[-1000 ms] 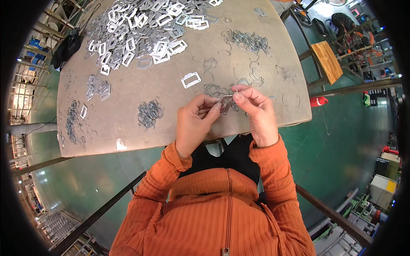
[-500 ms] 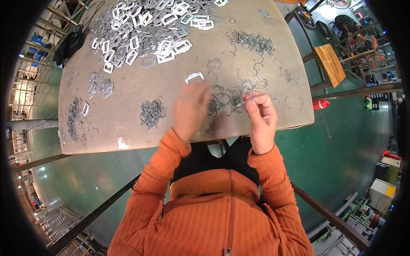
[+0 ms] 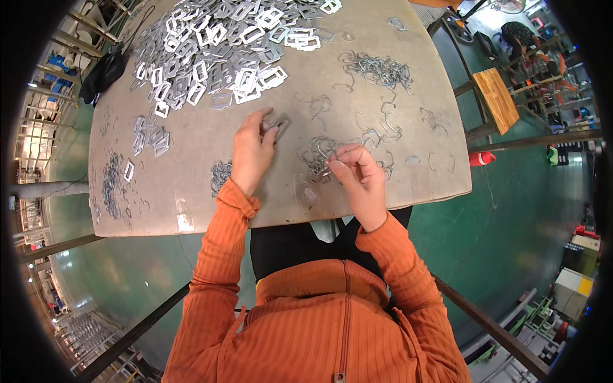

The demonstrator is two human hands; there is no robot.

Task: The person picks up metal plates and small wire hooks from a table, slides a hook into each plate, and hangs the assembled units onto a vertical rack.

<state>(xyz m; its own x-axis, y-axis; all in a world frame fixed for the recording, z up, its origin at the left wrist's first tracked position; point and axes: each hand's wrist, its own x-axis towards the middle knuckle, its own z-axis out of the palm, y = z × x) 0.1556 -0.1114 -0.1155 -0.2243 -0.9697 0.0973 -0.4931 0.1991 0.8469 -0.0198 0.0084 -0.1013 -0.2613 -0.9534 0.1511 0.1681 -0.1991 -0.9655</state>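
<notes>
My left hand [image 3: 252,153] is closed on a small flat metal frame [image 3: 285,128] with a rectangular opening, pinched between thumb and fingers just above the table. To its right, my right hand [image 3: 363,186] pinches a thin bent wire clip [image 3: 321,152] between thumb and forefinger; part of it is hidden by the fingertips. Below and beside that clip lies a loose heap of similar wire clips [image 3: 309,157]. Another small heap of clips [image 3: 220,175] is partly covered by my left wrist.
A large pile of metal frames [image 3: 246,83] covers the far left of the table [image 3: 191,140]. Several frames [image 3: 153,135] lie apart at left. More wire clips gather at far right [image 3: 380,69] and along the left edge [image 3: 112,182]. A wooden stool [image 3: 496,100] stands beyond the right edge.
My left hand has moved left with the metal frame, which is now tilted, away from my right hand. My right hand has shifted left and slightly nearer to me with the wire clip.
</notes>
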